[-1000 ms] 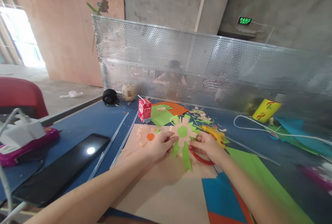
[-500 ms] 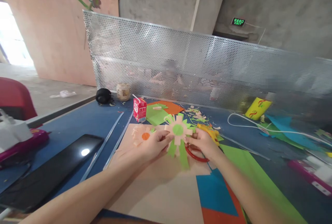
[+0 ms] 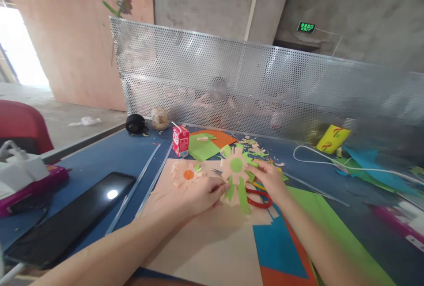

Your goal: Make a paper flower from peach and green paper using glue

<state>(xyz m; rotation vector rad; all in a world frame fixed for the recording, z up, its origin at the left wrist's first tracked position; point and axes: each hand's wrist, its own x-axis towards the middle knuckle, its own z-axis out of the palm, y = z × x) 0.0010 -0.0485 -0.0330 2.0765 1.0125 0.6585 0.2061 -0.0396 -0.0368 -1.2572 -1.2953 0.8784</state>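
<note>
A paper flower [image 3: 228, 169] with pale peach petals, a green round centre and green strips hanging below is raised over the peach paper sheet [image 3: 198, 246]. My right hand [image 3: 269, 181] pinches its right edge. Closed fingers of my left hand [image 3: 212, 194] meet its lower left edge; their exact grip is partly hidden. Under the flower lie scissors with red handles [image 3: 260, 204], their blade tips [image 3: 217, 172] showing at its left. A second paper flower with an orange centre [image 3: 188, 174] rests on the sheet, left of the held one.
A red drink carton [image 3: 180, 141] stands behind the sheet, near paper scraps [image 3: 255, 146]. At left are a black phone [image 3: 76, 215] and clear sticks [image 3: 132, 191]. Blue paper [image 3: 280, 246] and green paper [image 3: 331, 233] lie right. A perforated metal screen [image 3: 185, 69] closes the back.
The paper flower has shifted slightly right with my right hand. My left hand has slid from its left petal to its lower left edge, and the scissor tips have come into view.
</note>
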